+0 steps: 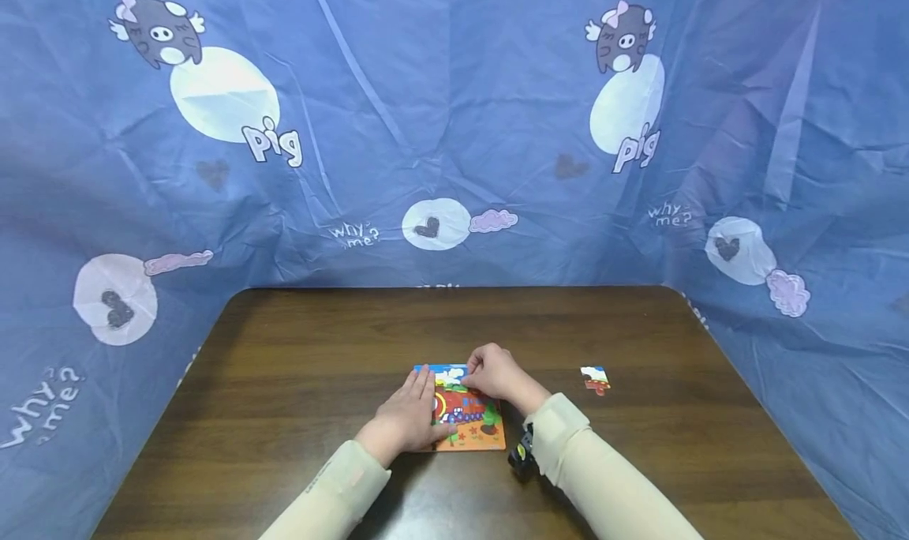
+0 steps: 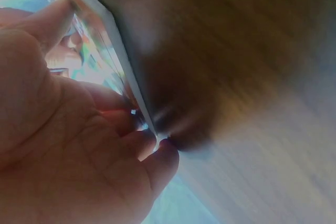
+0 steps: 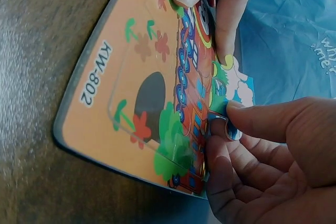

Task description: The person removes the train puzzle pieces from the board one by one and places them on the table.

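A jigsaw puzzle (image 1: 472, 439) with a red train picture lies on the table, printed KW-802 along its orange border in the right wrist view. My left hand (image 1: 410, 415) rests on its left side, fingers straight and thumb stretched across the lower part. In the left wrist view, the palm (image 2: 63, 129) is beside the board's pale edge (image 2: 123, 64). At the top right of the picture, my right hand (image 1: 499, 377) pinches a jigsaw piece (image 3: 240, 92) with white cloud and blue sky between thumb and fingers. The fingers hide part of that piece.
Another jigsaw piece (image 1: 595, 379), white, blue and red, lies apart to the right on the brown wooden table (image 1: 312, 343). A small black device (image 1: 522, 456) is at the right wrist. Blue printed cloth (image 1: 454, 129) hangs behind and along both sides.
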`<state>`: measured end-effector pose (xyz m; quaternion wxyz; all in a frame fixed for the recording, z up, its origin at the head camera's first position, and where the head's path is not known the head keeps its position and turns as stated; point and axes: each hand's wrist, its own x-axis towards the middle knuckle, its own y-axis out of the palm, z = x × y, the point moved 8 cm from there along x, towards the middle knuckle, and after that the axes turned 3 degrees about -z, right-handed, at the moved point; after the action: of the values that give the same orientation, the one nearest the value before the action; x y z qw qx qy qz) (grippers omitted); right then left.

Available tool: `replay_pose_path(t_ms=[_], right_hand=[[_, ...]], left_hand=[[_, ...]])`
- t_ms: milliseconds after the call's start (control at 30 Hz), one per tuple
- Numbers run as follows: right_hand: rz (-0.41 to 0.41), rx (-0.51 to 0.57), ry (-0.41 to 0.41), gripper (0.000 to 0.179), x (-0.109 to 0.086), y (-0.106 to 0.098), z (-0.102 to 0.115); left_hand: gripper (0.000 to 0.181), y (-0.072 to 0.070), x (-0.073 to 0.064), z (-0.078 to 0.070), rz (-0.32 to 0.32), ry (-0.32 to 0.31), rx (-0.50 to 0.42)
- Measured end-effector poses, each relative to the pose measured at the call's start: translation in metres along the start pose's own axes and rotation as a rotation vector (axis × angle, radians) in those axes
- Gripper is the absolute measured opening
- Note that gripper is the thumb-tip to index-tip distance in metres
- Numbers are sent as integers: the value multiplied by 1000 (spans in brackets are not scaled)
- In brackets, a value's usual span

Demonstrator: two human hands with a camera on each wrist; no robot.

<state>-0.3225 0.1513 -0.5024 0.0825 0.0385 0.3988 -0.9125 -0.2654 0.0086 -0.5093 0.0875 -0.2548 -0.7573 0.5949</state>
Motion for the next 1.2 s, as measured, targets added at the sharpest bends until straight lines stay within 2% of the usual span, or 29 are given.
replay_pose_path(t_ms=[233, 467, 667, 767, 1200], right_hand=[[2, -2, -9, 20, -2, -1, 2], [20, -20, 7, 18, -3, 1, 2], [19, -23, -2, 20, -2, 0, 5], [12, -30, -14, 21, 0, -1, 5], [27, -19, -20, 20, 1, 0, 2]], left_hand=[[87, 1, 0, 0, -21, -8, -5], [75, 0, 1, 2, -36, -47, -18], [77, 0, 9, 6, -48, -63, 64], [78, -1, 13, 11, -51, -101, 73], [80, -2, 14, 13, -9, -174, 9]])
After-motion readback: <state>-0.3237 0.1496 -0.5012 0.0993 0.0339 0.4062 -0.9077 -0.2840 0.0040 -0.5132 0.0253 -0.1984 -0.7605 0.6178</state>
